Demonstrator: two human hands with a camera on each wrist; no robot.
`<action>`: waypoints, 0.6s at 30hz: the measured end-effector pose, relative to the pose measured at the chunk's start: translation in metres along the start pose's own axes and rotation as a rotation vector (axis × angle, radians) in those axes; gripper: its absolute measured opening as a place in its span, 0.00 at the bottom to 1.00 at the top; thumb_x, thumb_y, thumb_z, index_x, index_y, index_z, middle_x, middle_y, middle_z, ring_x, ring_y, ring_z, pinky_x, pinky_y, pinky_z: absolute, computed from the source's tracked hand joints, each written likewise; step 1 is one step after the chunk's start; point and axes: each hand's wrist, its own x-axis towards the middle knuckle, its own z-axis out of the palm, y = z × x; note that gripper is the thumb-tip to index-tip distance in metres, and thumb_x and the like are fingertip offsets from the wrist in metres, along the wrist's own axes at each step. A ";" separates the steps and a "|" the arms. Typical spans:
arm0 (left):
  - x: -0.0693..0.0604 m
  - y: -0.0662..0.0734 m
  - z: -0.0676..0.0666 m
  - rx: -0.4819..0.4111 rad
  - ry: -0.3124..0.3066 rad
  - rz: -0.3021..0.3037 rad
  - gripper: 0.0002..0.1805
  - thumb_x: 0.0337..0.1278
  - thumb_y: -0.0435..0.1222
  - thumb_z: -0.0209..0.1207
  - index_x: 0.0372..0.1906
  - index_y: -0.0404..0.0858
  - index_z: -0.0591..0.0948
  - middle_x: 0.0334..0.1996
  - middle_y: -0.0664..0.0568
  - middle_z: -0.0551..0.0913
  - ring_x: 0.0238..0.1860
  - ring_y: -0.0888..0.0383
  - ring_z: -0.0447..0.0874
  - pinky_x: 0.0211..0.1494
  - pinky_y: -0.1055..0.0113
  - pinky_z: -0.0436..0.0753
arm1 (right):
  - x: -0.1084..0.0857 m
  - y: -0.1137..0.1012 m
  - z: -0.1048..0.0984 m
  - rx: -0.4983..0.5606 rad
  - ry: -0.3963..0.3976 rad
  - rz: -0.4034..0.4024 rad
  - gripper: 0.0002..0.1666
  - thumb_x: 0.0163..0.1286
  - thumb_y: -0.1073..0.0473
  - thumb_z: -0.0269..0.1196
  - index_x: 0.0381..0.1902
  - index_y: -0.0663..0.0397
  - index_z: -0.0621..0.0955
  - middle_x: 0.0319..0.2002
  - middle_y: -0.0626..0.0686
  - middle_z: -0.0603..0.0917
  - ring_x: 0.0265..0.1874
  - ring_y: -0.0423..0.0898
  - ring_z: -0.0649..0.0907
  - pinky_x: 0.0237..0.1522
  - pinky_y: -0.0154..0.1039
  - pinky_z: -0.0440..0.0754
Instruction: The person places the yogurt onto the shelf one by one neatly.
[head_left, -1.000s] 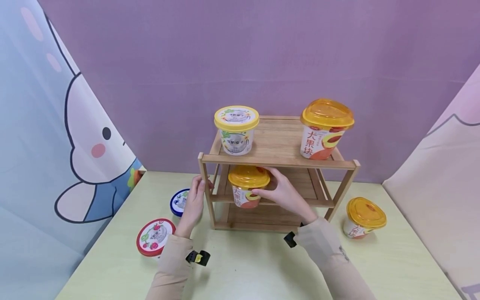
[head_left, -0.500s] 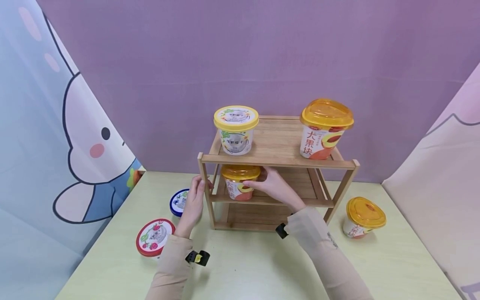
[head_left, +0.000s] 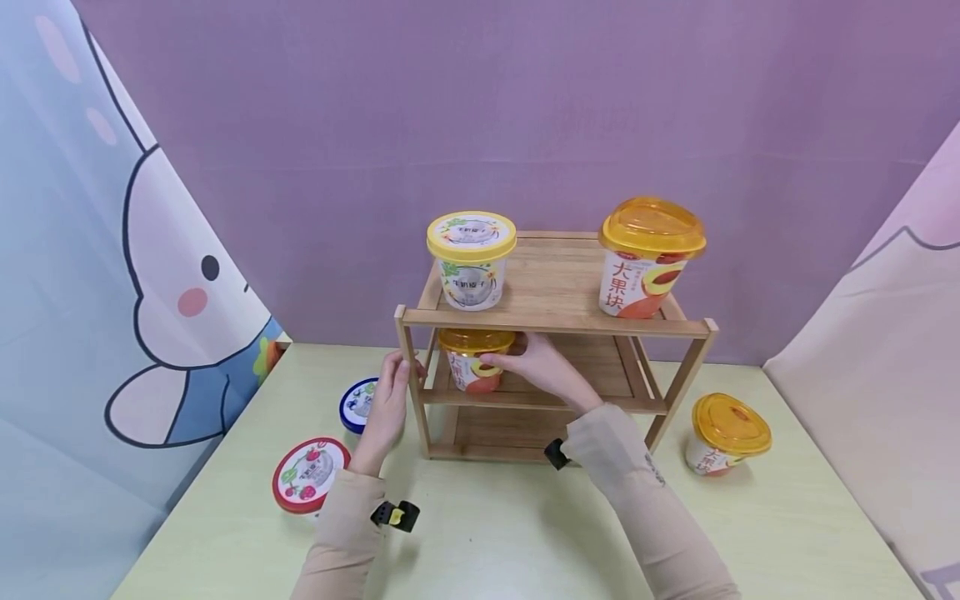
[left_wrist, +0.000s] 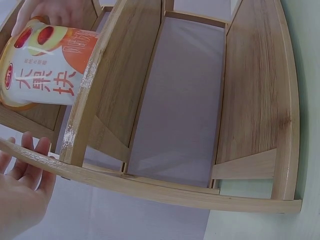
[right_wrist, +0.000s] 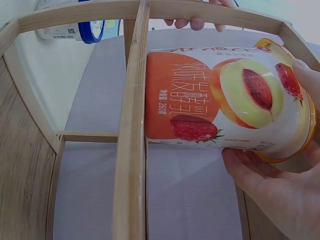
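A wooden three-tier rack stands at the middle of the head view. My right hand grips a yogurt cup with an orange lid by its right side, at the left end of the middle tier. In the right wrist view, thumb and fingers sit on either side of the cup near its lid, and its base is at the tier's front rail. My left hand holds the rack's left front post; the left wrist view has its fingers curled round the wood.
On the top tier stand a yellow-lidded tub at left and another orange-lidded yogurt cup at right. A red-lidded tub and a blue-lidded tub are on the table left of the rack. One more orange-lidded cup stands at right.
My right hand has moved the yogurt cup left and deeper onto the middle tier, from in front of its rail. The left hand has stayed on the post.
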 end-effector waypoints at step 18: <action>-0.001 0.001 0.000 0.002 -0.010 -0.019 0.17 0.69 0.38 0.33 0.51 0.30 0.62 0.40 0.31 0.69 0.45 0.40 0.68 0.51 0.53 0.66 | 0.002 0.002 0.004 0.059 -0.002 -0.055 0.43 0.57 0.54 0.63 0.66 0.44 0.53 0.60 0.52 0.64 0.56 0.49 0.69 0.54 0.43 0.69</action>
